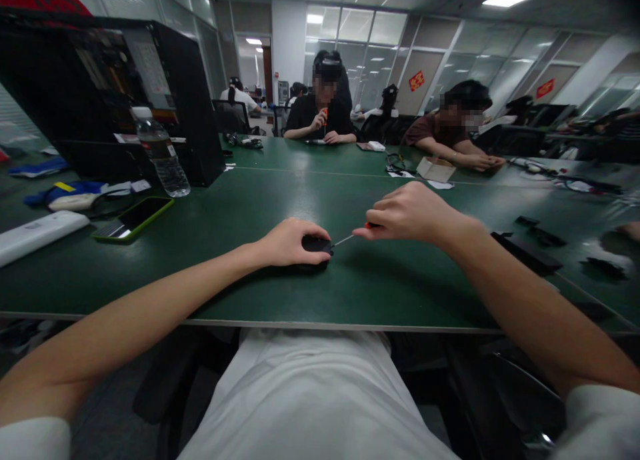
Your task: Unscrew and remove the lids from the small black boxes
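Note:
On the green tabletop (280, 293) lies a black computer mouse (316, 245). My left hand (286, 241) is closed around it, thumb on the near side and fingers over the far side. A screwdriver with an orange handle (371, 225) is gripped in my right hand (407, 212). Its thin metal shaft (344, 241) slants down to the left, and the tip meets the right end of the mouse. Most of the handle is hidden inside my fist.
Left stand an open black computer case (210, 113) and a water bottle (165, 160); a green-edged phone (135, 219) and a white bar-shaped object (43, 233) lie nearer. Black parts (530, 253) lie right. Across the table sit two people, near a small open box (435, 169).

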A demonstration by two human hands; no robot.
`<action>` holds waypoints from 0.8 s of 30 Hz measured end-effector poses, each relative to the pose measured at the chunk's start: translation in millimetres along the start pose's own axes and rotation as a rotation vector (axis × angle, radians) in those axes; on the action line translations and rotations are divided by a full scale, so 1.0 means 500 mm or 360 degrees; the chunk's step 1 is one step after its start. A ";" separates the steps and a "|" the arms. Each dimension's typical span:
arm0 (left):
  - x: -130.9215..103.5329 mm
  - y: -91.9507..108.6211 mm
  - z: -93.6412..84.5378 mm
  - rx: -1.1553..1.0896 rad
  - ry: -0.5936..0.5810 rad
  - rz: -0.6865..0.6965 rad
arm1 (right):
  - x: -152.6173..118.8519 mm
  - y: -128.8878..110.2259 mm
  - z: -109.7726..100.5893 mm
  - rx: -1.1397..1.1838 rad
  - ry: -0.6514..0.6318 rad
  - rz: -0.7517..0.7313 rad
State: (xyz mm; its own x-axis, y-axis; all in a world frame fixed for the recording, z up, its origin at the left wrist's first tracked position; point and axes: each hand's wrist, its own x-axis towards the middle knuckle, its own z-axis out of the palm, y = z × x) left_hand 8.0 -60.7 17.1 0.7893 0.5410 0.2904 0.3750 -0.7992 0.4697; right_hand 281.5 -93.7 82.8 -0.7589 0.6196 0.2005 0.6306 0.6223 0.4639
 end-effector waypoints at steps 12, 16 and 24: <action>0.001 -0.003 0.005 0.0071 0.0022 0.0023 | 0.104 -0.068 -0.141 -0.0427 -0.0344 -0.0323; 0.000 0.000 0.001 0.0089 0.0006 0.0019 | 0.100 -0.038 -0.114 -0.0354 -0.0390 -0.0042; 0.000 -0.001 -0.008 0.0060 -0.0054 0.0021 | 0.038 0.020 0.075 0.1051 -0.0659 0.0386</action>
State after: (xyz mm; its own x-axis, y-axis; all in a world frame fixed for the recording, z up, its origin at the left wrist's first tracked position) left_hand 5.8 -59.5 20.0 0.8101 0.5216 0.2677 0.3818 -0.8159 0.4343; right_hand 279.5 -57.7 58.8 -0.5486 0.8196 -0.1650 0.8337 0.5215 -0.1816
